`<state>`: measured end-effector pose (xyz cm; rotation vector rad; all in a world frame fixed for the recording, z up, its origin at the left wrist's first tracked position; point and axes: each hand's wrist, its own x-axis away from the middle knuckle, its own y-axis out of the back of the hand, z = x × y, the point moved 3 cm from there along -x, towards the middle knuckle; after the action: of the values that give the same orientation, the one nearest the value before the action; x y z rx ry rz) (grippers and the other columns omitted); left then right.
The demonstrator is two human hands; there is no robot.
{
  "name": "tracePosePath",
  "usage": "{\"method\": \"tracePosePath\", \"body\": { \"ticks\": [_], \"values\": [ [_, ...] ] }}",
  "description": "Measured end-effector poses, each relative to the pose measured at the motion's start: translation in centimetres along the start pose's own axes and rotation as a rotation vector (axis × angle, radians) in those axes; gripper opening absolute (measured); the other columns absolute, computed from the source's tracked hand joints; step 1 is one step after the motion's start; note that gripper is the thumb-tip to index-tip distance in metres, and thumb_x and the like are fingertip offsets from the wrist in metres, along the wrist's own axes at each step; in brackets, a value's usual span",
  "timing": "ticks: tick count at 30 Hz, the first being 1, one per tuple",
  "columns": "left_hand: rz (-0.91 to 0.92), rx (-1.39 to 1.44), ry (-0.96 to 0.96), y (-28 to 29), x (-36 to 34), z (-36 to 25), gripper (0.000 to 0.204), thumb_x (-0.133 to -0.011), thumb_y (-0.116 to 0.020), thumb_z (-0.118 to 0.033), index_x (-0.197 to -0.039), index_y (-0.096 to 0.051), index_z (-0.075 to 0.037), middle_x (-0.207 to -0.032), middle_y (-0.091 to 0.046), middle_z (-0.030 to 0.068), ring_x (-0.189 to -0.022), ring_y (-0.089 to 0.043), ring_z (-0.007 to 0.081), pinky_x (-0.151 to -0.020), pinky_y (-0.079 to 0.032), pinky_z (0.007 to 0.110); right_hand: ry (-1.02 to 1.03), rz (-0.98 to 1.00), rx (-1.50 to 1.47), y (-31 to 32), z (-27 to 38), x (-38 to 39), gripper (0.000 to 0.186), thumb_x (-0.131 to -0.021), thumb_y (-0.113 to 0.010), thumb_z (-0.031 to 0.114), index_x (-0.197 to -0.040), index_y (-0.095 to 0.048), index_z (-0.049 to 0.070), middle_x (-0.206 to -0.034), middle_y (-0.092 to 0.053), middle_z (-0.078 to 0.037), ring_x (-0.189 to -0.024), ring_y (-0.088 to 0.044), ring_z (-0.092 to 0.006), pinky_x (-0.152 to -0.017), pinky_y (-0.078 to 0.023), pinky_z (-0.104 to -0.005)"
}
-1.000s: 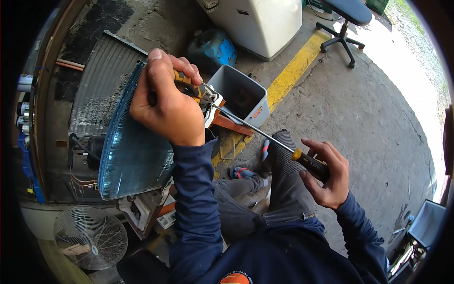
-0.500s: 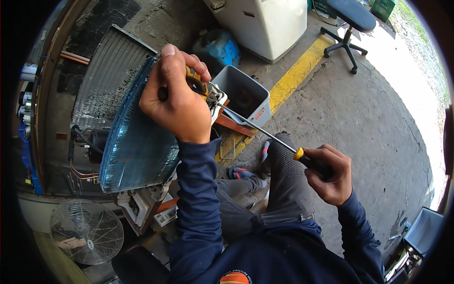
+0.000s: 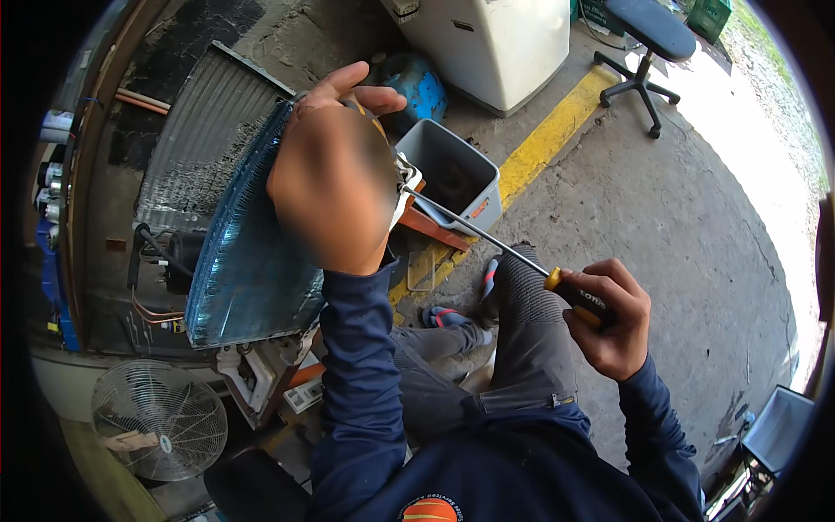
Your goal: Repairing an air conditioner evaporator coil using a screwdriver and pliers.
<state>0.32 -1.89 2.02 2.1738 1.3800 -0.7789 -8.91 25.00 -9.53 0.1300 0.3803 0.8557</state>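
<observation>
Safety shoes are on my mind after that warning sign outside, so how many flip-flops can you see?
2: an upper flip-flop just left of the ribbed trouser leg, and a lower flip-flop further left. Others may be hidden.

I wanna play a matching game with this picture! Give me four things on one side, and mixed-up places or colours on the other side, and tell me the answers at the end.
Things:
1. Screwdriver
2. Fan
3. Bin
4. Wheeled chair

Places and colours:
A. Grey, next to the yellow floor stripe
B. Dark seat, near the top right of the picture
C. Held in the right hand
D. Near the lower left of the picture

Right pairs: 1-C, 2-D, 3-A, 4-B
</observation>
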Motion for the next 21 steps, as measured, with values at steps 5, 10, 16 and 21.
{"method": "tracePosePath", "body": {
  "ticks": [5,10,16,21],
  "values": [
    [-0.061,0.01,-0.03,-0.3,0.3,-0.1,0.04,-0.115,-0.044,-0.022,-0.124,-0.067,0.009,-0.096,-0.078,0.0179,-0.083,-0.073,0.0209,-0.082,-0.053,0.026,-0.15,0.071,-0.009,0.6,0.0,0.1,0.048,-0.066,-0.067,-0.003,-0.113,-0.076,-0.003,-0.094,-0.067,-0.012,-0.07,-0.058,-0.0199,-0.062,-0.048,-0.0277],
    [-0.056,-0.1,-0.033,0.0,0.6,-0.4,0.049,-0.116,-0.038,-0.031,-0.13,-0.064,0.009,-0.109,-0.076,0.0236,-0.096,-0.075,0.0289,-0.093,-0.056,0.033,-0.143,0.095,-0.003,0.4,-0.5,0.2,0.045,-0.068,-0.067,-0.001,-0.112,-0.075,-0.003,-0.096,-0.067,-0.012,-0.071,-0.059,-0.02,-0.062,-0.048,-0.0278],
    [0.007,-0.077,-0.139,0.5,0.6,0.3,0.039,-0.113,-0.046,-0.022,-0.126,-0.065,0.009,-0.109,-0.078,0.0199,-0.099,-0.076,0.0272,-0.093,-0.057,0.032,0.002,-0.022,-0.001,-0.3,0.3,-0.6,0.041,-0.07,-0.067,0.002,-0.109,-0.074,-0.005,-0.09,-0.068,-0.011,-0.066,-0.056,-0.019,-0.061,-0.046,-0.0271],
    [0.082,-0.056,-0.141,1.9,1.2,-0.9,0.025,-0.107,-0.058,-0.011,-0.121,-0.068,0.007,-0.104,-0.079,0.0152,-0.091,-0.075,0.022,-0.088,-0.057,0.03,-0.125,0.028,-0.028,-0.1,-0.7,0.1,0.039,-0.071,-0.066,0.003,-0.108,-0.073,-0.005,-0.083,-0.069,-0.011,-0.062,-0.053,-0.0185,-0.061,-0.045,-0.0269]
  ]
}}
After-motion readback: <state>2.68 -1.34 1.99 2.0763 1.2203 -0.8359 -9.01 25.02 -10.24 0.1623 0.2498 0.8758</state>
